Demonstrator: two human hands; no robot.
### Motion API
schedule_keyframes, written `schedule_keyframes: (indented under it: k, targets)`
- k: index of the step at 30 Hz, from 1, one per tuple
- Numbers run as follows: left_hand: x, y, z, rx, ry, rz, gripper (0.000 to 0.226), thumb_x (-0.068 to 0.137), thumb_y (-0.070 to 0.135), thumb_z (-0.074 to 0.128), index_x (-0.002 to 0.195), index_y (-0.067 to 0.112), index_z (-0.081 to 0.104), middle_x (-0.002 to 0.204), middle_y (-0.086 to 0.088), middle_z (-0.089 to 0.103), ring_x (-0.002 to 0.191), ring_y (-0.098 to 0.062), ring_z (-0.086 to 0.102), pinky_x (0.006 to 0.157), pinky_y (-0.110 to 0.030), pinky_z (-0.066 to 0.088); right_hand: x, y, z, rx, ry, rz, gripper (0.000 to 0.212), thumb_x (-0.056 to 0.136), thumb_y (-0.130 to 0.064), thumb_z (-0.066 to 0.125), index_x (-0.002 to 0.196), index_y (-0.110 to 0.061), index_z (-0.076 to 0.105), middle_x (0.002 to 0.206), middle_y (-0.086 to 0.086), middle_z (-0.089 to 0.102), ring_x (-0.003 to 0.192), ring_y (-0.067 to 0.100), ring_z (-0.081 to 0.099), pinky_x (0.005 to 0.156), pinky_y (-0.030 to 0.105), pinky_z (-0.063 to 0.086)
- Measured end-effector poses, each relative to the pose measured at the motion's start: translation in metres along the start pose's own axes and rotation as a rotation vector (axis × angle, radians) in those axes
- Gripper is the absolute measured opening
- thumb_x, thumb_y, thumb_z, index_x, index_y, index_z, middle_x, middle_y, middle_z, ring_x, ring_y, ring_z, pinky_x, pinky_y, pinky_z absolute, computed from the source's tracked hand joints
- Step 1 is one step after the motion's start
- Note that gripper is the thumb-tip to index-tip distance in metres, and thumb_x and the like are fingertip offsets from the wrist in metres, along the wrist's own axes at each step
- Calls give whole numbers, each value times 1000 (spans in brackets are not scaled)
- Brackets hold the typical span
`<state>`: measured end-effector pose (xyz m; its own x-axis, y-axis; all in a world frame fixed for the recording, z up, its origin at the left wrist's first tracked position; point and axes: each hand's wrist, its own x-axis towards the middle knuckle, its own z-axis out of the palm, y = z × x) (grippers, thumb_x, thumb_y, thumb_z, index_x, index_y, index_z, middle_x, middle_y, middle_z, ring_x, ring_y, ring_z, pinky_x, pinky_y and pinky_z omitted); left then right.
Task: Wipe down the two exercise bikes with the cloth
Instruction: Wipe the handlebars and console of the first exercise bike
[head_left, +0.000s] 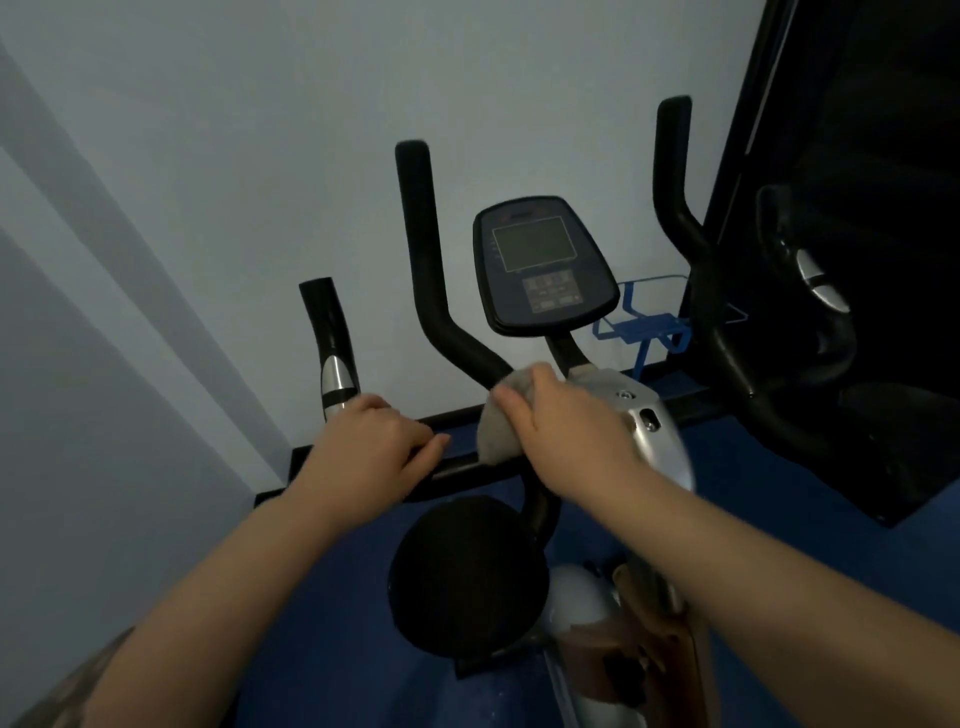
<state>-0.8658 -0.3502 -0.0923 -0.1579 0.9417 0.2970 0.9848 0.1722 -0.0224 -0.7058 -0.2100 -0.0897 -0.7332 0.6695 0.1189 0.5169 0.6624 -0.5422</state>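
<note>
The grey cloth (498, 421) is bunched in the right hand (563, 426), which grips it against the black handlebar (457, 343) where the bar meets the stem; most of the cloth is hidden under the fingers. The left hand (371, 447) curls around the same handlebar's left branch. One exercise bike (649, 431) shows, its lower frame blurred and cut off below. One console (543, 265) faces up. Dark equipment (857, 260) crowds the right; a pale wall (208, 156) stands close behind.

One head-worn wide-angle camera looks forward and down from close above the exercise bike (519, 415), its handlebar (457, 467) just under each hand, the console (543, 265) beyond them, a wall (234, 156) behind.
</note>
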Motion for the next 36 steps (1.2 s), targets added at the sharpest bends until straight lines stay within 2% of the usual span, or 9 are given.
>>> schedule_keyframes:
  k: [3,9,12,15,22,28,31,34,36]
  targets:
    - [1,-3,-2,78,43,18,53,98,43,28,59,25,59,56,7,59,58,-11,55,85,-26,38,20,-12,1,18,18,42,54,97,-62,29,113,-16,51,95,6,64,87,23,61,71,37,47]
    - [-4,-8,14,33,216,85,53,97,37,36,52,22,58,48,8,57,44,-12,50,73,-29,42,-36,16,4,281,153,-139,35,91,-56,41,121,-37,45,104,-15,58,98,3,53,80,22,43]
    - [-5,-5,19,9,341,94,50,94,27,43,46,19,55,43,7,53,37,-14,44,67,-29,45,-18,4,12,245,160,-33,38,96,-50,43,129,-32,47,110,-7,62,104,12,56,86,31,45]
    - [-7,-2,17,21,360,79,51,93,27,42,44,18,55,42,5,53,36,-15,45,66,-30,48,-2,-10,11,175,159,76,42,100,-49,39,135,-29,46,111,-1,65,103,17,59,79,28,41]
    - [-7,-2,22,23,411,68,55,94,29,41,42,18,54,41,5,53,36,-16,45,68,-30,44,-51,10,14,337,167,49,48,99,-44,43,146,-40,35,146,-3,45,134,12,40,108,36,38]
    - [-4,3,13,-19,321,56,53,89,32,40,39,20,51,36,7,48,34,-15,43,66,-30,45,-19,-9,2,295,178,100,32,103,-39,39,129,-28,53,113,3,66,104,18,61,83,27,44]
    - [0,6,9,-97,167,-52,53,92,39,43,44,23,60,37,9,48,38,-9,41,67,-28,41,-48,5,1,483,414,152,27,100,-40,44,123,-32,56,107,-5,67,102,11,63,86,29,52]
    - [19,22,0,-594,36,-247,27,90,39,56,68,33,68,56,10,62,55,-4,56,61,-27,44,-75,28,-8,580,845,204,31,97,-41,48,127,-36,54,114,-11,65,105,0,61,86,25,55]
    - [33,44,-4,-870,-34,-315,12,89,40,59,78,35,64,74,12,66,70,-2,61,64,-22,46,-80,41,-8,540,924,241,37,97,-38,50,134,-41,49,126,-10,61,115,1,58,94,28,53]
